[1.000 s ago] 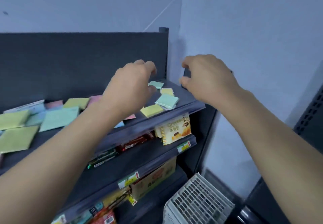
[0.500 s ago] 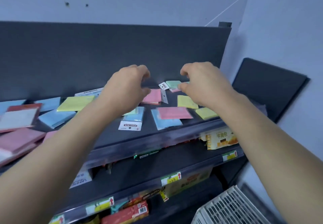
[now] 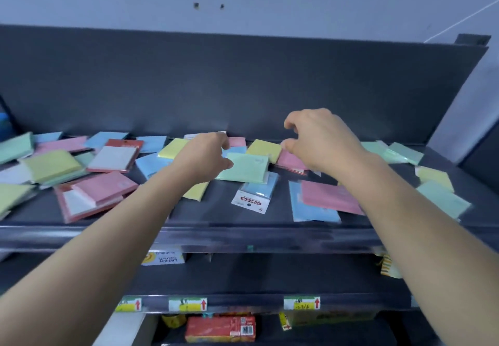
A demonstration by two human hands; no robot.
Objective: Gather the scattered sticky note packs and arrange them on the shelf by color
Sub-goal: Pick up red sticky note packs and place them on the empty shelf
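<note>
Head view: both arms reach to the top shelf (image 3: pixel 221 212), which is dark with a tall back panel (image 3: pixel 243 80) behind. Sticky note packs lie flat all over it, colours mixed, many overlapping. Some blur.

Left hand (image 3: pixel 205 153) is mid-shelf with its fingers (image 3: pixel 222 140) curled. The thumb tip is on the left edge of a green pack (image 3: pixel 248 167); cannot tell if that is a grip or just contact. The green pack overlaps a blue pack (image 3: pixel 258 190) whose white "STICKY NOTE" header points to the near edge.

Right hand (image 3: pixel 321 140) hovers just right of that, above a pink pack (image 3: pixel 290 160). Thumb and forefinger are apart in a loose claw, holding nothing. A yellow pack (image 3: pixel 266 148) sits between the two hands, on the far side.

Near right: a big pink pack (image 3: pixel 330 197) lies over a second blue pack (image 3: pixel 310 212). Far right end: pale green packs (image 3: pixel 391 152), with a right yellow pack (image 3: pixel 434 176) nearer.

Left half: a heap with a red-framed pack (image 3: pixel 113 156), a left pink pack (image 3: pixel 100 191) and a lime pack (image 3: pixel 51 166).

Below: price tags (image 3: pixel 187 304) on a lower shelf lip, and a red box (image 3: pixel 221 328) under them.
</note>
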